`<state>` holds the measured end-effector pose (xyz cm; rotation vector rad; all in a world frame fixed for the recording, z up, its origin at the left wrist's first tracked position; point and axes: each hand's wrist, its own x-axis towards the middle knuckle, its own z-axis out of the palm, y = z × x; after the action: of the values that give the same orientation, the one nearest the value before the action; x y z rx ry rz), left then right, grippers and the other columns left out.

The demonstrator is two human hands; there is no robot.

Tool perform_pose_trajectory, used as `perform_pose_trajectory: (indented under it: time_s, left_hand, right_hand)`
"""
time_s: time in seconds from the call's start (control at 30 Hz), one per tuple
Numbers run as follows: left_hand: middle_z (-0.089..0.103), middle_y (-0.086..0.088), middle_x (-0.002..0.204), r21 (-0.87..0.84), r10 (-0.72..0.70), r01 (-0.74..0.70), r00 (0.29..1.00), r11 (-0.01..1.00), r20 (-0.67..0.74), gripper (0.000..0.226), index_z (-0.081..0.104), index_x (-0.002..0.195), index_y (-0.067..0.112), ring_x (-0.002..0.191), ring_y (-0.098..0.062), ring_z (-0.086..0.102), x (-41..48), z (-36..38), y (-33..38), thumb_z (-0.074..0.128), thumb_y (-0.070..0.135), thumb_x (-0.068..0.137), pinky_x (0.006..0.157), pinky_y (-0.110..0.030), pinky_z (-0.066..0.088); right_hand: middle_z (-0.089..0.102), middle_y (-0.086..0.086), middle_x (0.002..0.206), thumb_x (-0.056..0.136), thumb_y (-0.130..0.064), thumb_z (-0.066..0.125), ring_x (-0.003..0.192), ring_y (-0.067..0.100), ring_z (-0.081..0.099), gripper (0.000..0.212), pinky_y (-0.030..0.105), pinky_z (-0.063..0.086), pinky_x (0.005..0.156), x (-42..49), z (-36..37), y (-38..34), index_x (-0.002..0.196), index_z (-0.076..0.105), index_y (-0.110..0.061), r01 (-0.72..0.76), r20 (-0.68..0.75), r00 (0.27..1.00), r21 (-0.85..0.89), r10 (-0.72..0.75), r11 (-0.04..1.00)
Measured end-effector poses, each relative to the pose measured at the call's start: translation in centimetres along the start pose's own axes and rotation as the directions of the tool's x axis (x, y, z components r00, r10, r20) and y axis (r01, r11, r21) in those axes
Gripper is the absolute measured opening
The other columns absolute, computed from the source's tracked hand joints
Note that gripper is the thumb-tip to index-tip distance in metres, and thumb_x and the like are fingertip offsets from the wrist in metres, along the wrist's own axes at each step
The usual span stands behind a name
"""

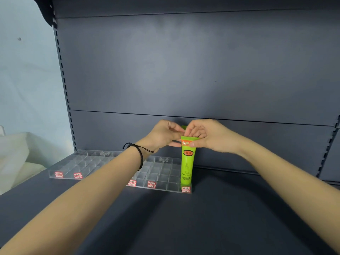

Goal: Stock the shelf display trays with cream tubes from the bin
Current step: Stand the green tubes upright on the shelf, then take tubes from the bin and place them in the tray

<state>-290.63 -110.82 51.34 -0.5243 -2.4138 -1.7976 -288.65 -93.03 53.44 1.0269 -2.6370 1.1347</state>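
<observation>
A green cream tube (187, 162) with orange labels stands upright in the front right compartment of a clear display tray (161, 173). My left hand (163, 135) and my right hand (206, 136) both pinch the tube's flat top end from either side. A sliver of green (183, 127) shows behind my fingers; I cannot tell if it is a second tube. Another clear tray (82, 162) with dividers lies to the left on the dark shelf (184, 218). The bin is not in view.
Red-and-white price labels (151, 184) line the trays' front edges. The shelf's dark back panel (184, 70) rises right behind the trays. A slotted upright (63, 80) and white sheeting (16, 153) lie to the left.
</observation>
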Motion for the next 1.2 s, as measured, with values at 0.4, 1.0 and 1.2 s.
perform_pose_trajectory:
  time_s: [0.4,1.0,1.2]
  left_hand:
    - [0.066,-0.007,0.082,0.107,0.06,-0.053,0.996,0.993,-0.066,0.006,0.061,0.086,0.016,0.069,-0.012,0.064,-1.5,-1.3,0.3,0.066,0.017,0.086,0.06,-0.02,0.056]
    - [0.06,-0.001,0.084,0.99,0.075,0.11,0.99,0.086,-0.117,0.043,0.056,0.085,0.018,0.08,-0.024,0.058,-36.5,-20.6,-3.0,0.039,0.057,0.092,0.063,-0.032,0.044]
    - [0.066,0.002,0.095,0.98,-0.221,0.193,0.955,-0.044,-0.198,0.058,0.063,0.104,0.026,0.095,-0.022,0.058,-55.6,-23.8,-12.7,0.029,0.068,0.086,0.075,-0.033,0.044]
  right_hand:
    - [0.071,-0.01,0.084,0.074,-0.021,0.081,0.08,0.002,0.063,0.015,0.021,0.051,0.071,-0.6,-0.4,-1.2,0.087,0.073,-0.022,0.027,-0.079,0.996,-0.23,-0.047,0.973]
    - [0.067,-0.016,0.085,0.083,-0.056,0.058,0.077,0.003,0.061,0.027,0.016,0.045,0.067,-1.7,24.4,-19.5,0.086,0.067,-0.031,0.4,0.407,0.859,-0.154,-0.31,0.904]
    - [0.064,-0.015,0.089,0.087,-0.062,0.05,0.082,0.003,0.06,0.034,0.03,0.051,0.075,-5.9,41.3,-22.1,0.093,0.065,-0.032,0.452,0.73,0.642,-0.113,-0.235,0.885]
